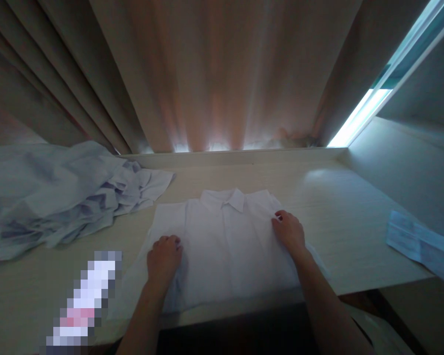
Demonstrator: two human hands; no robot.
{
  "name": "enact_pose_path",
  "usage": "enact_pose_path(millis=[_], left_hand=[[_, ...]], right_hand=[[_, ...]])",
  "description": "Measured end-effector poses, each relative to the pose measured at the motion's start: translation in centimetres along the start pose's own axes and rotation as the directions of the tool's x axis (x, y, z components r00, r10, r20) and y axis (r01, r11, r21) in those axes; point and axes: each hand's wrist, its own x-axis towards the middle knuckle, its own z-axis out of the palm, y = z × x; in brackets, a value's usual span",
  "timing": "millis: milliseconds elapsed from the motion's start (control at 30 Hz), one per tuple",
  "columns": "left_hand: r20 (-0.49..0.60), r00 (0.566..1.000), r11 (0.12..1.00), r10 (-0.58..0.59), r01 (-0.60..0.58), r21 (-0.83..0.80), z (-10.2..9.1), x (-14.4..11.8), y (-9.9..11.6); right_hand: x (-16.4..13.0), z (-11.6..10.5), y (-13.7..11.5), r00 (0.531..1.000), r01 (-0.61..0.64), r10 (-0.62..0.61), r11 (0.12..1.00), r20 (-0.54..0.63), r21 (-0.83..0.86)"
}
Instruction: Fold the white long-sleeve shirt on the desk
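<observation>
A white collared shirt (214, 251) lies flat, front up, on the pale table in front of me, with its collar towards the far side. My left hand (165, 259) rests on the shirt's left part, its fingers curled in on the fabric near the sleeve fold. On the opposite side, my right hand (290, 232) has its thumb and fingers closed at the shirt's right edge below the shoulder. The fingertips of both hands are partly hidden.
A heap of crumpled white cloth (59, 192) lies at the left. A blurred-out oblong item (87, 296) is nearer me. A folded bluish sheet (418, 241) lies by the right side panel (410, 167). Brown curtains (222, 74) hang behind the table (340, 212).
</observation>
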Motion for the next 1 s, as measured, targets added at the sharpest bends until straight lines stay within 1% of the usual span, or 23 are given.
enact_pose_path(millis=[33, 67, 100, 133, 167, 233, 267, 300, 367, 400, 467, 667, 900, 1000], left_hand=[[-0.016, 1.000, 1.000, -0.005, 0.005, -0.003, -0.2, 0.0, 0.3], [-0.034, 0.999, 1.000, 0.000, 0.000, -0.011, -0.3, 0.0, 0.6], [-0.046, 0.999, 1.000, 0.009, -0.010, -0.029, -0.5, -0.1, 1.0], [-0.045, 0.999, 0.998, 0.016, -0.018, -0.055, -0.7, -0.2, 1.3], [-0.033, 0.999, 0.996, 0.020, -0.023, -0.084, -0.8, -0.3, 1.5], [0.024, 1.000, 0.993, 0.000, 0.003, -0.122, -0.9, -0.5, 1.5], [0.067, 0.998, 0.992, -0.019, 0.028, -0.126, -0.9, -0.5, 1.4], [0.113, 0.993, 0.991, -0.042, 0.055, -0.121, -0.8, -0.6, 1.1], [0.189, 0.980, 0.990, -0.066, 0.088, -0.111, -0.6, -0.5, 0.5], [0.217, 0.974, 0.989, -0.070, 0.096, -0.113, -0.5, -0.5, 0.2], [0.237, 0.969, 0.988, -0.066, 0.097, -0.123, -0.5, -0.4, -0.1], [0.221, 0.970, 0.984, -0.097, 0.127, -0.125, -1.0, -0.3, -0.9], [0.250, 0.966, 0.978, -0.069, 0.115, -0.172, 0.0, -0.2, -1.6], [0.237, 0.970, 0.976, -0.058, 0.105, -0.190, -0.1, 0.0, -2.1]], right_hand=[[-0.3, -0.2, -0.5, 0.998, 0.013, -0.013, 1.000, -0.056, 0.001], [-0.8, -0.3, -1.2, 0.996, 0.040, -0.039, 0.999, -0.078, 0.005], [-1.3, -0.4, -1.9, 0.996, 0.072, -0.071, 0.997, -0.054, 0.010], [-1.9, -0.3, -2.6, 0.994, 0.107, -0.107, 0.994, 0.011, 0.016], [-2.5, -0.2, -3.2, 0.984, 0.143, -0.144, 0.989, 0.104, 0.024], [-3.4, 0.2, -3.9, 0.939, 0.194, -0.192, 0.981, 0.286, 0.023], [-3.7, 0.3, -4.0, 0.916, 0.207, -0.196, 0.978, 0.351, 0.007], [-3.8, 0.5, -3.9, 0.899, 0.214, -0.191, 0.977, 0.394, -0.016], [-3.6, 0.6, -3.3, 0.882, 0.200, -0.158, 0.979, 0.444, -0.050], [-3.4, 0.6, -3.0, 0.880, 0.185, -0.140, 0.981, 0.454, -0.056], [-2.9, 0.5, -2.5, 0.886, 0.159, -0.119, 0.986, 0.449, -0.052], [-2.6, 0.0, -2.2, 0.900, 0.145, -0.117, 0.989, 0.420, -0.036], [-2.3, -0.2, -1.6, 0.904, 0.141, -0.129, 0.990, 0.408, 0.001], [-2.2, -0.6, -1.4, 0.909, 0.138, -0.132, 0.990, 0.395, 0.014]])
